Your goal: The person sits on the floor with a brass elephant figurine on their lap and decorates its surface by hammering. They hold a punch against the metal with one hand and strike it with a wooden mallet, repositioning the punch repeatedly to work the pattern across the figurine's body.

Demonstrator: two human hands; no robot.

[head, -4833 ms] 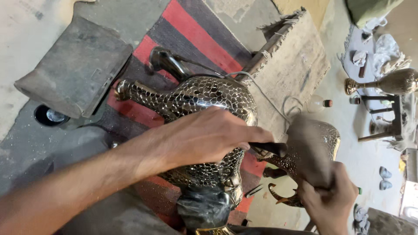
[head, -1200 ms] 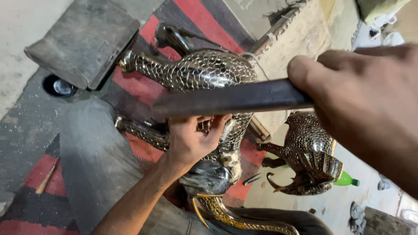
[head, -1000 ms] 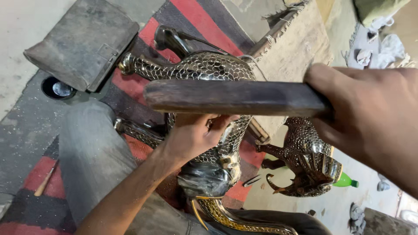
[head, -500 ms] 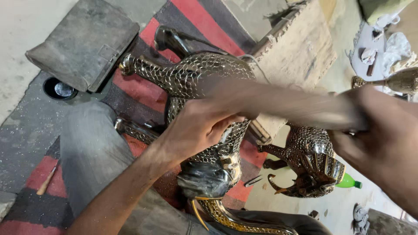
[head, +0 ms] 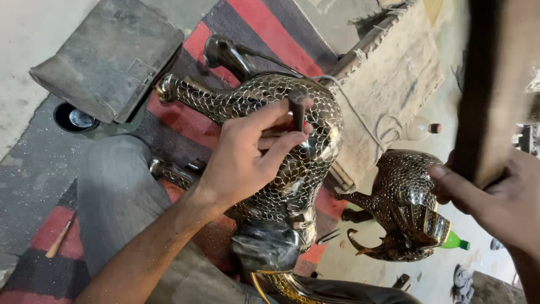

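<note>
Far left floor: a grey flat cushion (head: 107,59) lies on a red and dark striped mat (head: 247,17); just beside its lower edge sits a small round dark tin (head: 76,117).
Lower left: a thin wooden-handled tool (head: 59,238) lies alone on the mat, well apart from both hands.
Person's leg: a grey trouser leg (head: 121,202) runs under the work, seemingly propping it so it stays put.
Left hand: the left hand (head: 247,152) is closed, fingers pinched around a short dark metal punch (head: 298,107), which stands upright with its tip against the metal, apparently to keep the point steady on one spot.
Main piece: a large metal animal figure (head: 281,129), covered in a scale pattern, lies on its side across the lap and mat, its patterned flank turned up toward the punch.
Centre right: a pale woven mat (head: 394,84) with a small bottle (head: 419,128) at its edge.
Second piece: a smaller scaled metal animal figure (head: 408,205) stands on the floor, near a green bottle (head: 453,241).
Right hand: the right hand (head: 500,200) grips a dark wooden block (head: 486,84), blurred and raised high above the punch, held like a mallet.
</note>
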